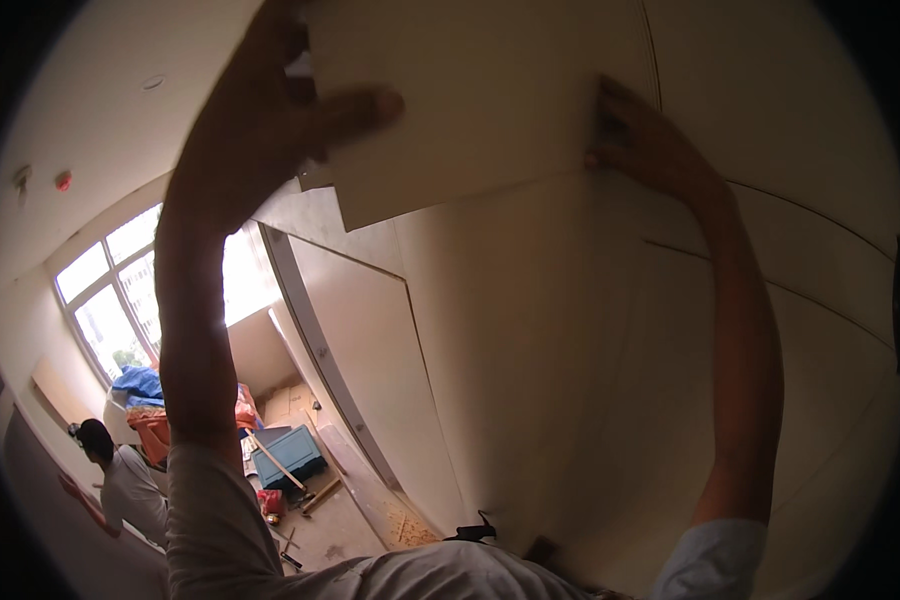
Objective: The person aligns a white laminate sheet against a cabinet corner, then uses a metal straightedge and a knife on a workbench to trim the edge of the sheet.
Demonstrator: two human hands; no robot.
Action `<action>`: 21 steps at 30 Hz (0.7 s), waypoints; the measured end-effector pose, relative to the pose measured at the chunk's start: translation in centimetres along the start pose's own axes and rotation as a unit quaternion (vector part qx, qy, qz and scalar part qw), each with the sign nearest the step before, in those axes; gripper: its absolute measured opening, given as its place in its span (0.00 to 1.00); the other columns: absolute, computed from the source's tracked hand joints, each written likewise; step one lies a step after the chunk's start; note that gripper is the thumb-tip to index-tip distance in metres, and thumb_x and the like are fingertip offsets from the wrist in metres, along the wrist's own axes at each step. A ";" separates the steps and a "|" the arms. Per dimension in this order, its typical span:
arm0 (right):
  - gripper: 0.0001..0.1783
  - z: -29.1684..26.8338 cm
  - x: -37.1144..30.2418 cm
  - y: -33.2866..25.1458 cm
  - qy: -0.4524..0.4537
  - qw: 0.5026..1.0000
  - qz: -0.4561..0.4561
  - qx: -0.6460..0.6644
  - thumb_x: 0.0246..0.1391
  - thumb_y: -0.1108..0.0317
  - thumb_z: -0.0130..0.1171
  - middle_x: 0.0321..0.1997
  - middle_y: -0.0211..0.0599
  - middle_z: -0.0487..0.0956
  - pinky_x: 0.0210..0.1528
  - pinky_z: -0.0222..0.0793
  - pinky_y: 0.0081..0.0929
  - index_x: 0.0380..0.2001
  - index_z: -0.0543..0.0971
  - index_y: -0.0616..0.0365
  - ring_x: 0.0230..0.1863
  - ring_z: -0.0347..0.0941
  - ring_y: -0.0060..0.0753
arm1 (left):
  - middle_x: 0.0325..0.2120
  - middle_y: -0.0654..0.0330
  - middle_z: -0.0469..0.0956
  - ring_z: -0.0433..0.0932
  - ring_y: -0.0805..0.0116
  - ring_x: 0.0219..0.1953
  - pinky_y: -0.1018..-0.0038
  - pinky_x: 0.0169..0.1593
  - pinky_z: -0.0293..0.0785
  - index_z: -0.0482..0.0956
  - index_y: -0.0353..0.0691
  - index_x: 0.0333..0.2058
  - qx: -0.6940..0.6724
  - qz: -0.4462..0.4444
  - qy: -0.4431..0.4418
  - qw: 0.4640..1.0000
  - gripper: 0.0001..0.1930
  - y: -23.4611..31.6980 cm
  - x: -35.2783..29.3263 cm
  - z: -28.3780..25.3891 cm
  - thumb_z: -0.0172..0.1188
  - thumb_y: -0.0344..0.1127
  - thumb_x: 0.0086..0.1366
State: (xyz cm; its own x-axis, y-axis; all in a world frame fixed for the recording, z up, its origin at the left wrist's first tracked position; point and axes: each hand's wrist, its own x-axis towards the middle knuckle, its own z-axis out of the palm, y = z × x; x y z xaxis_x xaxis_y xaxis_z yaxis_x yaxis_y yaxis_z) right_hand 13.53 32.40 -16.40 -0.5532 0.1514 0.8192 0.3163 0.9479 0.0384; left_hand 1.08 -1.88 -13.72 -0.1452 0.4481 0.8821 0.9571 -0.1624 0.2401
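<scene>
Both my arms reach up to a flat pale panel [460, 110] held overhead against a similar pale wall surface. My left hand [265, 120] grips the panel's left edge, its thumb lying across the face and its other fingers mostly out of sight behind. Over at the lower right of the panel, my right hand [655, 145] is closed at the edge, with thumb and fingertips bent in; shadow and blur hide its exact contact. The panel's lower left corner hangs free below my left thumb.
A pale door-like panel [360, 330] stands at centre left. Beyond it are a blue-grey toolbox [288, 458], scattered tools, and blue sheeting [140, 385] near a bright window [115, 285]. A person in a dark cap [135, 490] works at the lower left wall. Sawdust [410, 525] lies below.
</scene>
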 end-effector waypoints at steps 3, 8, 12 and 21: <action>0.53 0.0 -0.8 1.4 0.010 1.000 0.020 -0.004 0.53 0.44 0.70 0.81 0.47 0.54 0.79 0.51 0.38 0.73 0.61 0.60 0.80 0.51 0.46 | 0.61 0.37 0.70 0.78 0.47 0.60 0.58 0.57 0.83 0.47 0.52 0.75 -0.155 0.136 0.022 0.978 0.52 -6.4 -0.7 3.6 0.71 0.25 0.59; 0.54 -0.2 -0.3 0.5 0.000 0.999 0.034 0.011 0.52 0.43 0.71 0.81 0.47 0.53 0.79 0.51 0.39 0.73 0.61 0.65 0.80 0.50 0.46 | 0.47 0.38 0.79 0.84 0.59 0.47 0.68 0.45 0.84 0.42 0.38 0.73 -0.238 0.097 0.168 0.952 0.45 -9.4 -3.0 7.0 0.65 0.31 0.68; 0.55 0.0 0.0 0.5 0.008 1.000 0.006 0.016 0.51 0.44 0.71 0.81 0.47 0.53 0.79 0.51 0.39 0.72 0.61 0.67 0.80 0.51 0.47 | 0.42 0.45 0.82 0.84 0.63 0.42 0.69 0.42 0.85 0.56 0.32 0.66 -0.297 0.039 0.240 0.923 0.37 -9.7 -3.7 9.3 0.68 0.37 0.67; 0.54 0.2 -0.3 0.8 0.012 0.997 0.019 0.077 0.49 0.46 0.73 0.80 0.49 0.56 0.77 0.54 0.39 0.71 0.63 0.68 0.79 0.54 0.48 | 0.37 0.57 0.83 0.85 0.66 0.37 0.69 0.38 0.84 0.78 0.32 0.49 -0.373 -0.021 0.184 0.909 0.12 -11.8 -3.5 10.0 0.63 0.29 0.70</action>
State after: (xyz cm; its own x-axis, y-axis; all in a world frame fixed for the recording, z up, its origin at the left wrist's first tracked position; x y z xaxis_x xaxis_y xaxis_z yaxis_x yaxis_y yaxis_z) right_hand 13.83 33.12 -16.74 -0.5236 0.1820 0.8323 0.2133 0.9738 -0.0787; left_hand -7.24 7.22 -23.67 -0.3832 0.1661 0.9086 0.5322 -0.7643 0.3642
